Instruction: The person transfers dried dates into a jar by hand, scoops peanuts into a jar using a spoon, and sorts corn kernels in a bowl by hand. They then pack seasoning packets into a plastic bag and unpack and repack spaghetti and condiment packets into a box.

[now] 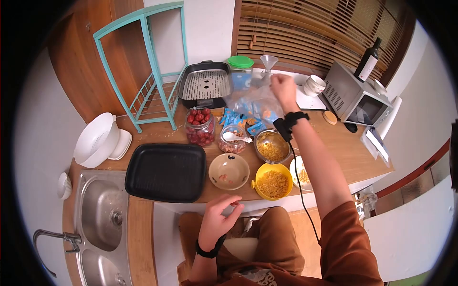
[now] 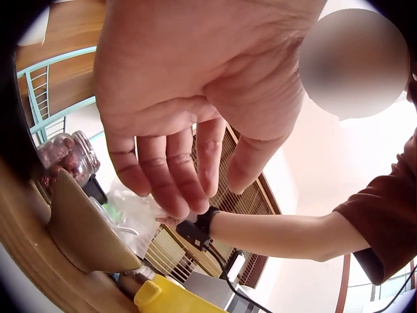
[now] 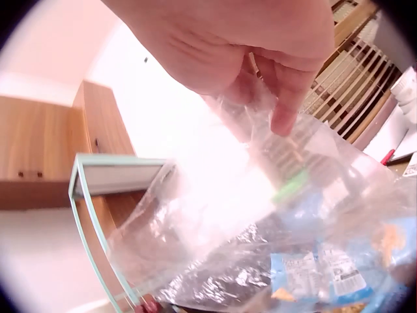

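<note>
My right hand [image 1: 285, 91] is raised over the back of the counter and pinches the top of a clear plastic bag [image 1: 255, 101]. In the right wrist view the bag [image 3: 195, 248] hangs from thumb and fingers, with blue snack packets [image 3: 319, 274] in its lower part. More blue packets [image 1: 232, 117] lie on the counter below it. My left hand [image 1: 220, 220] hovers before the counter's front edge, fingers loosely bent and nothing in them. Nearest to it are a beige bowl [image 1: 229, 171] with a few reddish bits and a yellow bowl [image 1: 273, 185] of yellow pieces.
Around the bag stand a jar of red fruit [image 1: 200, 127], a jar with a white spoon [image 1: 234, 138], a metal bowl [image 1: 272, 147] and a green-lidded container [image 1: 241, 71]. A black tray [image 1: 166, 172] lies left, beside the sink [image 1: 101, 214]. The microwave [image 1: 358, 95] carries a bottle [image 1: 368, 60].
</note>
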`<state>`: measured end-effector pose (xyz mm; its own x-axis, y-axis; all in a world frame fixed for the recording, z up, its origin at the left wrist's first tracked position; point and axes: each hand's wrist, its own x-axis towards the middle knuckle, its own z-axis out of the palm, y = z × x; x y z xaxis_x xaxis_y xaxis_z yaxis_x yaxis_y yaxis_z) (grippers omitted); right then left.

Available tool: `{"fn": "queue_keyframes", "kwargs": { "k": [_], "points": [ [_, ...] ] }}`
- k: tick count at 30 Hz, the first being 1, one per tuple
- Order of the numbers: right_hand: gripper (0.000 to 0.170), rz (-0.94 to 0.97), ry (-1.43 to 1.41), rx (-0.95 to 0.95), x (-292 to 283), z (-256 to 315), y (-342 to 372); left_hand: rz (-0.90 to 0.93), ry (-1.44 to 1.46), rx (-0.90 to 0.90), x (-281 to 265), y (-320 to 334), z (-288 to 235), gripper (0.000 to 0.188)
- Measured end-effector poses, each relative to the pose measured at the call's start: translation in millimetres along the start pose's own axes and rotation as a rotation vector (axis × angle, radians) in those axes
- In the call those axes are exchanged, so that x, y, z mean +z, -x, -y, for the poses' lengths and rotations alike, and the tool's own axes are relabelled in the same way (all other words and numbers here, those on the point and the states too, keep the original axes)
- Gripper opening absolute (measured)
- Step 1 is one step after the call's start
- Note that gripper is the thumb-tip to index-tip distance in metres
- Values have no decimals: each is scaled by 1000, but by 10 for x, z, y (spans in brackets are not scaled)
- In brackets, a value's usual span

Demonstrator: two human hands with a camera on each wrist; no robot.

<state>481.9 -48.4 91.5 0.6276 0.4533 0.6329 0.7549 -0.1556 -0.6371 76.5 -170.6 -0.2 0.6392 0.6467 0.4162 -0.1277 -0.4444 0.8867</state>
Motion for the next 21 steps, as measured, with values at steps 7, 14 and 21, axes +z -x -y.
{"fn": "queue_keyframes", "kwargs": {
  "k": [7,14,21],
  "points": [
    [24,68,-621,94,-1411,835,169,-21,46,-10,52,12,-62,16],
    [22,123,-903,122,-2123,1190,885,-62,245,-36,106,-17,-67,26],
    [20,337,-1320,286,-2242,1207,1935,-139,652,-195,61,-32,-104,59]
  ]
}}
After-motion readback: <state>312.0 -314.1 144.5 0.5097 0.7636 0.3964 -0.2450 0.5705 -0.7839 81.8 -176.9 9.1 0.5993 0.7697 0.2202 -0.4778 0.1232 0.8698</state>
